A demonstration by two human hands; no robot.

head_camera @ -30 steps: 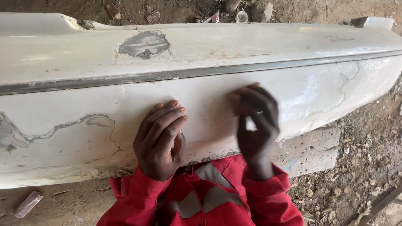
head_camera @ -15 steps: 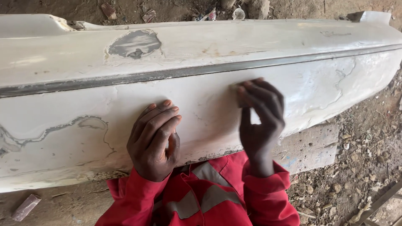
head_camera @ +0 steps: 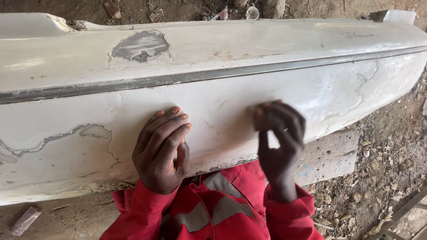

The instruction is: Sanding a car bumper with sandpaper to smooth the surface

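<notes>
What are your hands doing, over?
Left hand flat on long white filler-patched car bumper. Right hand blurred, fingertips pressed against same bumper; anything held, unclear. Nothing in the way.

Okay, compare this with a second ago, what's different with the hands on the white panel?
The right hand, blurred, has shifted slightly rightward along the face of the white panel, fingertips still pressed to it; whether it holds anything cannot be told. The left hand stays flat on the panel, fingers spread. The grey patch and the wooden board underneath are unchanged; the view drifted a little.
</notes>
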